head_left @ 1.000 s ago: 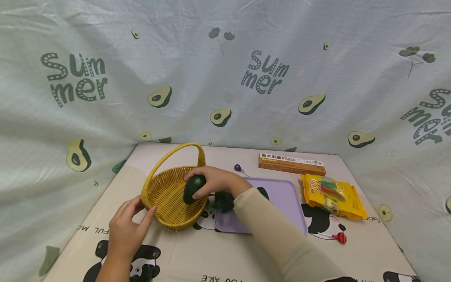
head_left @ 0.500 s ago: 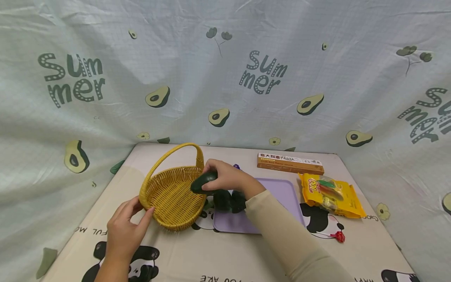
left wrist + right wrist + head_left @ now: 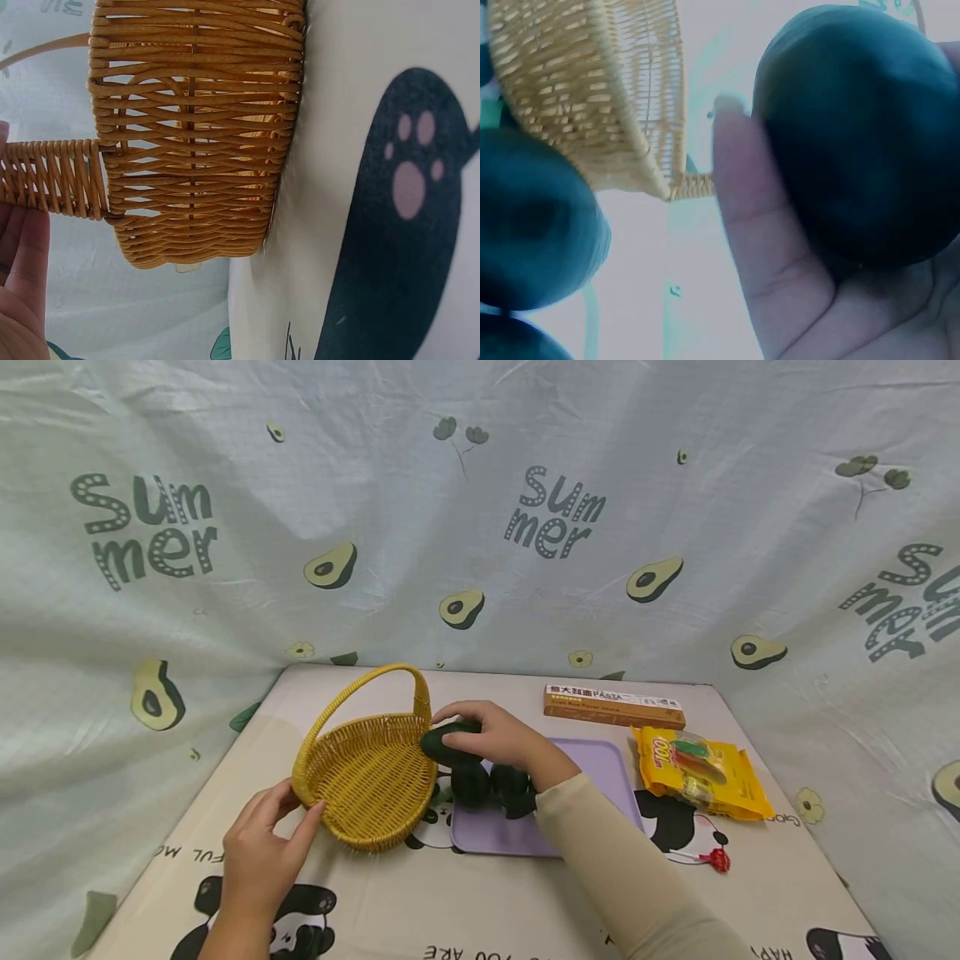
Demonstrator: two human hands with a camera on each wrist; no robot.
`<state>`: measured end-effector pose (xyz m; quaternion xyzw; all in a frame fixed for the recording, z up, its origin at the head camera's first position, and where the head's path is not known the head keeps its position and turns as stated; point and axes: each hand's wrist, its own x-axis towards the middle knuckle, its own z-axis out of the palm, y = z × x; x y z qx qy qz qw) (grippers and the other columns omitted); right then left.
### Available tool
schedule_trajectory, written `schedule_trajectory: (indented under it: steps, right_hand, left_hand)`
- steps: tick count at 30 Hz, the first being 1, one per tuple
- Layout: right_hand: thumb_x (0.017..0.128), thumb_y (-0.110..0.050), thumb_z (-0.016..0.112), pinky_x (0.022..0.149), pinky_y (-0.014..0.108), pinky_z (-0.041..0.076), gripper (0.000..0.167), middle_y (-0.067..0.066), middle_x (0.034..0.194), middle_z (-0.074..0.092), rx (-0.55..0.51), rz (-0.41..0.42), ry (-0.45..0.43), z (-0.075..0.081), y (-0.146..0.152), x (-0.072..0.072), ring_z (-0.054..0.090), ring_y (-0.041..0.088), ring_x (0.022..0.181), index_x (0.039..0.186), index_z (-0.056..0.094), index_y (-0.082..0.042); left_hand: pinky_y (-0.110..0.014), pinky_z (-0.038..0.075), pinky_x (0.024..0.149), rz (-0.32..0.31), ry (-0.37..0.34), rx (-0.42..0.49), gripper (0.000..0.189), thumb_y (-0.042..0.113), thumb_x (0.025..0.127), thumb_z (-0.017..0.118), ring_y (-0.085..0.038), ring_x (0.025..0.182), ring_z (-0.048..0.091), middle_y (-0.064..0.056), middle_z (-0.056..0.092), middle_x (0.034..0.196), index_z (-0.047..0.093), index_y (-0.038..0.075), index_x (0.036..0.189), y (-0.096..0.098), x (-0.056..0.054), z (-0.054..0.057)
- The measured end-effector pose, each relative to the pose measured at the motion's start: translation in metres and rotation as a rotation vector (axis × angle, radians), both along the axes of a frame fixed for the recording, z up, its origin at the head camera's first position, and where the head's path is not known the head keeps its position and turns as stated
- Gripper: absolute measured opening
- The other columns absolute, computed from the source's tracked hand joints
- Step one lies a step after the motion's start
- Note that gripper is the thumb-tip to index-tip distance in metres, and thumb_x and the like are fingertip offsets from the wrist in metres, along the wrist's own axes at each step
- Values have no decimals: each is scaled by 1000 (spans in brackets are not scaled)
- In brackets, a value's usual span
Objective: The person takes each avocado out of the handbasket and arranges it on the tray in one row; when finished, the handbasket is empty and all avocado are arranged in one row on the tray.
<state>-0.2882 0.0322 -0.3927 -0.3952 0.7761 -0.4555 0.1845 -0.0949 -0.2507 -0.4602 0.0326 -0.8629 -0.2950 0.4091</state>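
My left hand [image 3: 258,852] pinches the base of the handle of a yellow wicker basket [image 3: 369,841] at its near-left side. The left wrist view shows fingers under the woven handle [image 3: 56,178], beside the basket's side wall. A dark green avocado [image 3: 448,743] is gripped in my right hand [image 3: 501,739], lying nearly level at the basket's right rim. In the right wrist view the thumb [image 3: 754,217] lies along the held avocado's side. Below that hand, several more dark avocados [image 3: 470,785] rest on a purple tray [image 3: 600,768], partly covered by the hand and sleeve.
A pasta box [image 3: 615,707] lies at the back right. In front of it is a yellow snack bag [image 3: 701,768], with a red lollipop [image 3: 717,860] nearer me. The tablecloth [image 3: 420,902] has panda prints, and a hanging printed sheet [image 3: 390,485] closes off the back.
My right hand has moved right with the avocado, from over the basket's inside to its right rim, turning the avocado from upright to nearly level. The left hand keeps its hold.
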Motion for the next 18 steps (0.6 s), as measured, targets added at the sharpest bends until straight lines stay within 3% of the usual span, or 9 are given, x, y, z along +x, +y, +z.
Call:
schedule_trajectory:
  steps: [5, 8, 14, 18]
  right_hand:
    - [105, -29, 59, 83, 34, 63, 31, 2, 132, 68, -18, 1, -55, -1, 9, 2, 69, 16, 102, 133, 69, -22]
    - [102, -29, 64, 81, 39, 65, 31, 3, 132, 67, -30, -19, -75, -3, 14, 2, 71, 18, 100, 133, 70, -27]
    - [85, -17, 80, 87, 41, 60, 54, 0, 135, 63, -42, -64, -20, -5, 28, 1, 63, 23, 105, 135, 65, -32]
    - [86, -19, 80, 89, 37, 58, 50, 0, 132, 65, -55, -106, 5, -7, 37, 1, 63, 23, 108, 133, 66, -30]
  left_hand:
    - [5, 40, 93, -17, 50, -11, 51, -2, 73, 90, -32, 96, 71, -17, 70, 108, 69, -5, 120, 1, 0, 0]
    - [5, 40, 93, -21, 61, -14, 52, -2, 73, 90, -32, 95, 70, -16, 71, 108, 69, -4, 120, 1, 0, 0]
    - [5, 40, 93, -19, 40, -6, 52, -1, 74, 90, -34, 96, 71, -17, 70, 109, 69, -5, 121, 1, 1, 0]
    - [5, 40, 93, -18, 36, -5, 51, -2, 74, 89, -32, 95, 70, -17, 70, 108, 68, -6, 120, 1, 1, 2]
